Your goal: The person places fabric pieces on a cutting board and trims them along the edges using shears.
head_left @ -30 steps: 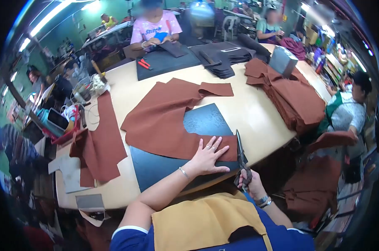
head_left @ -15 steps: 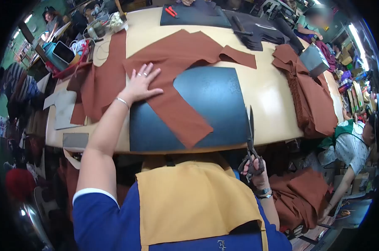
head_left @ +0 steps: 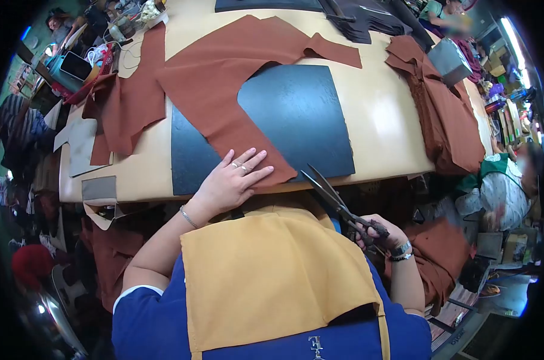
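Observation:
A rust-brown sheet of fabric or leather (head_left: 224, 78) lies across the table, its narrow end over a dark cutting mat (head_left: 308, 120). My left hand (head_left: 236, 177) rests with spread fingers on that near end, by the table edge. In my right hand (head_left: 380, 233) is a pair of large dark scissors (head_left: 338, 204), gripped by the handles. Their blades are parted and point up and left, with the tips close to the lower right corner of the brown sheet.
More brown pieces lie at the left (head_left: 128, 108) and in a folded stack (head_left: 440, 114) at the right. A grey metal block (head_left: 451, 62) stands by the stack. A red basket (head_left: 92, 84) is at far left. A person in a white patterned top (head_left: 500, 192) is at right.
My left hand has slid down the brown sheet to its near end. The scissors have swung from upright to a leftward tilt, closer to the sheet, and their blades have parted.

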Demonstrator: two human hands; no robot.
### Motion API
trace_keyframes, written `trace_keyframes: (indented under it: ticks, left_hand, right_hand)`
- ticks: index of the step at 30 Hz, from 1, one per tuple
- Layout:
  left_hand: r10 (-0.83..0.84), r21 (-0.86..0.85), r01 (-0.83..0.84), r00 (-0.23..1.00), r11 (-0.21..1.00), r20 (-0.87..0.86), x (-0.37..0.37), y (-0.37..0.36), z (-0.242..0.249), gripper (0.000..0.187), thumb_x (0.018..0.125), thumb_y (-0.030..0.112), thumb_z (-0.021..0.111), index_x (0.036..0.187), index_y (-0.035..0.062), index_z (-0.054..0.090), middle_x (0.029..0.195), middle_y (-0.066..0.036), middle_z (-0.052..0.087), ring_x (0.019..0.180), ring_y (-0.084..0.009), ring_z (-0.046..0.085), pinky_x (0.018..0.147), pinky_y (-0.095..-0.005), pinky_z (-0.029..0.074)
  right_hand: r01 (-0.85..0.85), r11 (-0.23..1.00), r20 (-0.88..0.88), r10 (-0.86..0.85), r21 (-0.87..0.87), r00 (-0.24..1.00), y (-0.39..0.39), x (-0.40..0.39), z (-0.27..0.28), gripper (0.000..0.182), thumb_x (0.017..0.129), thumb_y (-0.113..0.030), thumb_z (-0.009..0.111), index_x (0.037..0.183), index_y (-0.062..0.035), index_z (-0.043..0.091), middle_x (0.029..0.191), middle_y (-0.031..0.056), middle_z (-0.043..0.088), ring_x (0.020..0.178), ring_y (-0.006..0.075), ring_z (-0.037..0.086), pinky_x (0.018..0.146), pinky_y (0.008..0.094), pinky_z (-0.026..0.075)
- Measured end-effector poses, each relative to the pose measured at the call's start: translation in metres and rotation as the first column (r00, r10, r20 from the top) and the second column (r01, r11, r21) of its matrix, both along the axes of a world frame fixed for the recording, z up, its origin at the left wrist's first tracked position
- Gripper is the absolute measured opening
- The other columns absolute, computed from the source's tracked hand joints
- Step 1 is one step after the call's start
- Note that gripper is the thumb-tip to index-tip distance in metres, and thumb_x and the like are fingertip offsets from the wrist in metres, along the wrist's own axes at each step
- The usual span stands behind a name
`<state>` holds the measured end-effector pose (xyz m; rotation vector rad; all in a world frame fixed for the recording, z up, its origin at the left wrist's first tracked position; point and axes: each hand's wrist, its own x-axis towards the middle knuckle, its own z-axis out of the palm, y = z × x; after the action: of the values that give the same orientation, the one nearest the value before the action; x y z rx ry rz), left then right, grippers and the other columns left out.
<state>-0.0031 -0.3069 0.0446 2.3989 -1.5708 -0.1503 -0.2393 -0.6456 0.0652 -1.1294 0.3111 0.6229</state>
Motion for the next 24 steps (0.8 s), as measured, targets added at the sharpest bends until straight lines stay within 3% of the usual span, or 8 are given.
trace_keyframes:
  ticks: [4, 10, 12, 18, 24]
  left_hand:
    - [0.085, -0.191, -0.119, 0.981, 0.974, -0.177, 0.004, -0.001, -0.004, 0.039, 0.092, 0.022, 0.056, 0.131, 0.0217, 0.054, 0.145, -0.01, 0.043, 0.132, -0.0347, 0.04, 0.106, -0.0542, 0.032]
    - [0.019, -0.046, -0.019, 1.0, 0.999, -0.001, -0.002, 0.0, 0.001, 0.057, 0.08, 0.019, 0.067, 0.134, 0.0242, 0.052, 0.148, -0.008, 0.037, 0.136, -0.0308, 0.035, 0.108, -0.0535, 0.033]
    - [0.022, -0.033, -0.022, 1.0, 0.999, 0.005, -0.003, -0.001, 0.002, 0.062, 0.076, 0.019, 0.07, 0.135, 0.0248, 0.051, 0.149, -0.007, 0.035, 0.137, -0.0294, 0.034, 0.108, -0.0533, 0.033]
    - [0.022, -0.038, -0.021, 0.999, 0.999, 0.03, -0.004, -0.001, 0.001, 0.062, 0.077, 0.02, 0.07, 0.135, 0.0248, 0.05, 0.149, -0.007, 0.035, 0.137, -0.029, 0.034, 0.108, -0.0521, 0.033]
    - [0.025, -0.032, -0.024, 0.999, 0.999, 0.032, -0.004, -0.001, 0.0, 0.062, 0.077, 0.024, 0.071, 0.135, 0.0246, 0.05, 0.149, -0.007, 0.035, 0.137, -0.0293, 0.034, 0.108, -0.0519, 0.033]
  right_hand:
    - [-0.091, 0.996, 0.022, 0.09, 0.025, 0.996, 0.009, 0.013, 0.004, 0.042, 0.079, -0.042, 0.074, 0.087, -0.0067, 0.053, 0.079, 0.0019, 0.058, 0.071, 0.0108, 0.059, 0.06, 0.0241, 0.047]
    - [-0.131, 0.991, 0.073, 0.133, -0.029, 0.988, 0.022, 0.029, -0.014, 0.039, 0.08, -0.041, 0.073, 0.085, -0.0071, 0.055, 0.073, -0.0001, 0.057, 0.068, 0.0098, 0.058, 0.058, 0.0232, 0.045]
    - [-0.108, 0.993, 0.08, 0.112, -0.045, 0.991, 0.028, 0.035, -0.013, 0.032, 0.081, -0.034, 0.073, 0.083, -0.0073, 0.054, 0.071, -0.001, 0.057, 0.066, 0.0082, 0.057, 0.057, 0.0222, 0.045]
    - [-0.071, 0.996, 0.038, 0.073, -0.05, 0.997, 0.03, 0.039, -0.016, 0.022, 0.083, -0.022, 0.071, 0.079, -0.0081, 0.054, 0.068, -0.0002, 0.059, 0.06, 0.0061, 0.056, 0.055, 0.0203, 0.043]
    - [-0.082, 0.975, 0.018, 0.087, -0.205, 0.996, 0.027, 0.032, -0.012, 0.021, 0.085, -0.02, 0.07, 0.077, -0.0077, 0.054, 0.064, -0.0002, 0.059, 0.057, 0.0059, 0.055, 0.053, 0.0206, 0.042]
